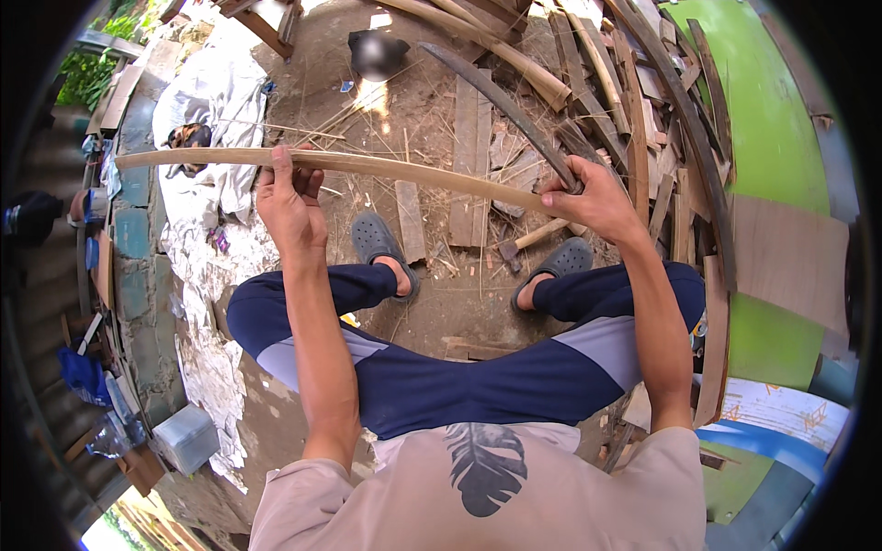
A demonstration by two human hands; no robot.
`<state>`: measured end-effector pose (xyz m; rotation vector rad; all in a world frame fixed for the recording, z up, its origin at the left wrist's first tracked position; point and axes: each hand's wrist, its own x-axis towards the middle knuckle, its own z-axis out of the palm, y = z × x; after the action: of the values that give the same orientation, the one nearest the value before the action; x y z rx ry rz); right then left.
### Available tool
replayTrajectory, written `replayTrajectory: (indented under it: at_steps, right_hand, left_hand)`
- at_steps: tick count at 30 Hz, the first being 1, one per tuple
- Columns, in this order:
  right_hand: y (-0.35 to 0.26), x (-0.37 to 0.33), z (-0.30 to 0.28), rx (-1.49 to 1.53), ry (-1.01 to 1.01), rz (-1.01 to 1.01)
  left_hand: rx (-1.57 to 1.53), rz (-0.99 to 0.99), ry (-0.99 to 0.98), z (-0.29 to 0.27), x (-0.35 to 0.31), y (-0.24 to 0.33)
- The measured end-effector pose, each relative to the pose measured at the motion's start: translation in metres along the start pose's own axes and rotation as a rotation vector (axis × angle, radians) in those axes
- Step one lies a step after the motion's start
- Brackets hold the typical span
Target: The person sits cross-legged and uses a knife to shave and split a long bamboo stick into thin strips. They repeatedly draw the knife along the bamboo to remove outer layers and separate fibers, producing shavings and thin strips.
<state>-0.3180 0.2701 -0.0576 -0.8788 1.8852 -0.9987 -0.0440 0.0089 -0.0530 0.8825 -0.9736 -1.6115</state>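
Note:
A long pale bamboo strip [404, 171] stretches across in front of me, level with my shins. My left hand [292, 207] pinches it left of its middle, thumb on the near side and fingers behind. At the strip's right end, my right hand [593, 197] is closed on it. That same hand also grips a machete [501, 103], whose long dark blade points up and to the left, away from me. The machete's handle is mostly hidden in the fist. Below the strip, a hammer [544, 233] with a wooden handle lies on the ground between my feet.
Wood scraps and boards [643, 101] are piled at the right, beside a green panel [781, 129]. Flat planks [470, 156] and shavings litter the dirt floor. A black bag-like thing [377, 53] lies ahead; a white sheet [207, 96] covers ground at the left, by a block wall [135, 234].

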Motion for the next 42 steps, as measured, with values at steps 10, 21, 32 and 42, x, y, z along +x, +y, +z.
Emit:
replayTrajectory:
  at_steps: [10, 21, 32, 42]
  right_hand:
    - [0.004, 0.004, 0.003, -0.016, 0.029, -0.030]
    - [0.011, 0.020, 0.021, -0.005, -0.018, -0.078]
    - [0.021, 0.041, 0.040, -0.330, 0.224, -0.226]
    - [0.017, 0.004, 0.075, -0.210, 0.169, 0.069]
  left_hand:
    - [-0.177, -0.027, -0.008, -0.005, 0.007, -0.006]
    - [-0.305, 0.147, 0.082, 0.008, 0.000, 0.012]
    - [-0.353, 0.214, -0.005, 0.014, -0.011, 0.054]
    - [-0.114, 0.487, -0.159, 0.021, -0.028, 0.003]
